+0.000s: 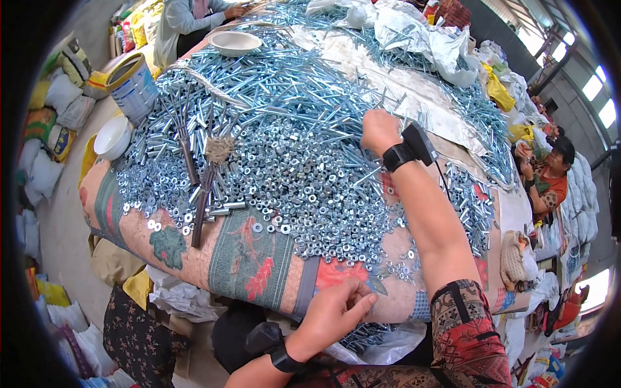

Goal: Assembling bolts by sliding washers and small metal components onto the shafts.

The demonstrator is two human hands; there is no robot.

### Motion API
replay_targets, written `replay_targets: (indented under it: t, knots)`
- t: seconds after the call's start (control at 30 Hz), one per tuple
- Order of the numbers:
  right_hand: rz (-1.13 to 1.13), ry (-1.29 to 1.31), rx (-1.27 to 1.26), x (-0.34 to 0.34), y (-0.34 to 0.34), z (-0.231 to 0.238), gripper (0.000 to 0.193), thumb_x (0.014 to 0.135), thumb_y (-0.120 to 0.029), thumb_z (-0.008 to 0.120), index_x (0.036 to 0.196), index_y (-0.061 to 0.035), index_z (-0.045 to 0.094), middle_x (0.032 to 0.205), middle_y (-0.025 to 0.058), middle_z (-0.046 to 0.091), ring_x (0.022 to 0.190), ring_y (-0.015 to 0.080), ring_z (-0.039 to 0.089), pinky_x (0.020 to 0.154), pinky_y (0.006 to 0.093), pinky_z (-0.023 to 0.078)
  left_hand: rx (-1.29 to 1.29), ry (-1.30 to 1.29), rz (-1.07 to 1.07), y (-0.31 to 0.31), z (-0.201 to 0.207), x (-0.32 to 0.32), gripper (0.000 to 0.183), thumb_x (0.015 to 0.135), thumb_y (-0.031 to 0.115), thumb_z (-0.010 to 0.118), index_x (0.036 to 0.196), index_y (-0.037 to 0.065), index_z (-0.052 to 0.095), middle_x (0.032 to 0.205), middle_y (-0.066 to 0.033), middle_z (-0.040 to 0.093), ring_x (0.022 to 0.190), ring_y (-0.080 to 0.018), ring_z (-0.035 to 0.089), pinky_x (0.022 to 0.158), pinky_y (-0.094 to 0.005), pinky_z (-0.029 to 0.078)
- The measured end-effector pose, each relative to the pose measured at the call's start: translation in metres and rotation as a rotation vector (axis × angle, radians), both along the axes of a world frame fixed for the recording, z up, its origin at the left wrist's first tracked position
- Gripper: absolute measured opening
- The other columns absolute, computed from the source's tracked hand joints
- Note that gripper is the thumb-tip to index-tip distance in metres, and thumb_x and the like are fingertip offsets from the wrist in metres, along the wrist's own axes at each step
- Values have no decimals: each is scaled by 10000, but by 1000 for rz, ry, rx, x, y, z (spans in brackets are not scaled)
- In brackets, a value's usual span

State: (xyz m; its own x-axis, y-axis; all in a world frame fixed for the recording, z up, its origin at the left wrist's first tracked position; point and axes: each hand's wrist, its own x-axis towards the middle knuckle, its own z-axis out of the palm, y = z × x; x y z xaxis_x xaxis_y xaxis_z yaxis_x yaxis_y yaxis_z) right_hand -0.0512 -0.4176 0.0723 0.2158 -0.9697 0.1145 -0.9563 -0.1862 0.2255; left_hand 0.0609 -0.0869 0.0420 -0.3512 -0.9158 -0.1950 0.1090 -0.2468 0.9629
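- Head view: your right hand [380,131] curls in at the heaped metal rods [301,81], beyond the nuts [304,184]; can't tell its grip.
- Left hand [333,315] half-open, looks empty, near the cloth [251,262] edge.
- Step: likely picking rods; next calls for secure pinch.

Nuts [304,184] in one heap are too many to be counted, as are the bolts [291,84] beyond it. To the heap's left, one bucket [134,88], one white bowl [112,138] and two dark tools [202,210] are counted; beyond it, one cream bowl [235,44]. One left hand [330,315] is counted before it, one right hand [379,132] at its far right.
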Motion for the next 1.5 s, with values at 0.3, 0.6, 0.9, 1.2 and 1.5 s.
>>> replay_targets:
  t: [0.3, 0.6, 0.9, 1.2, 1.5]
  knots:
    - [201, -37, -87, -5, 12, -18, 114, 650, -70, 674, 762, -53, 689, 818, 142, 683, 796, 300, 678, 681, 396, 545, -144, -156, 19, -2, -6, -3, 190, 920, 164, 616, 911, -17, 558, 697, -25, 613, 619, -67, 599, 543, -220, 471]
    - [199, 81, -104, -20, -15, -27, 82, 691, -102, 662, 761, -90, 703, 815, 116, 686, 797, 290, 679, 666, 385, 543, -171, -222, -2, -2, -18, -23, 172, 926, 174, 593, 900, 6, 566, 692, -16, 607, 618, -75, 605, 562, -232, 484]
    - [59, -107, -42, -19, -8, -20, 193, 678, -112, 674, 846, -23, 646, 848, 181, 679, 826, 332, 669, 718, 418, 541, -244, -247, 40, -3, -13, -25, 254, 877, 294, 617, 890, 42, 586, 679, -103, 605, 610, -266, 609, 542, -370, 442]
    - [199, -112, -6, -23, 3, -4, 220, 670, -143, 665, 842, -16, 619, 788, 200, 669, 767, 367, 664, 689, 448, 529, -235, -242, 22, -7, -18, -21, 223, 947, 230, 561, 878, 19, 548, 644, -29, 576, 591, -97, 599, 549, -252, 469]
    - [226, -86, 83, -40, 46, 21, 289, 715, -204, 693, 881, 19, 615, 850, 225, 665, 812, 385, 655, 719, 459, 522, -112, -63, 32, -10, -14, -18, 262, 993, 253, 470, 920, 10, 536, 671, -39, 579, 598, -112, 602, 559, -252, 486]
